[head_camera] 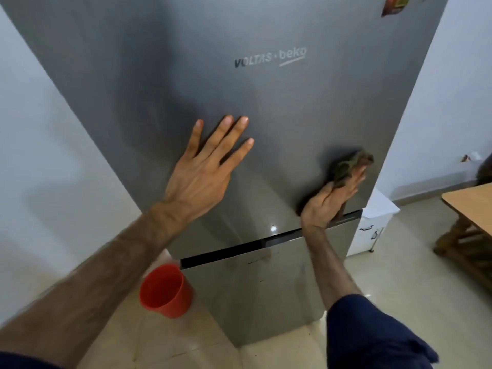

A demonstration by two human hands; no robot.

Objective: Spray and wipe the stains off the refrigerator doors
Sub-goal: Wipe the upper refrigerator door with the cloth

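Observation:
A tall grey refrigerator fills the view, its upper door (266, 107) bearing a brand logo and its lower door (266, 294) showing a few dark marks near its top edge. My left hand (205, 171) lies flat on the upper door, fingers spread, holding nothing. My right hand (331, 198) presses a dark brownish cloth (351, 163) against the upper door near its lower right corner, just above the gap between the doors. No spray bottle is in view.
A red plastic bucket (165, 291) stands on the tiled floor left of the lower door. A white cabinet (372, 225) sits right of the fridge, a wooden table (468, 209) farther right. A magnet (395, 5) sticks at the door's top right.

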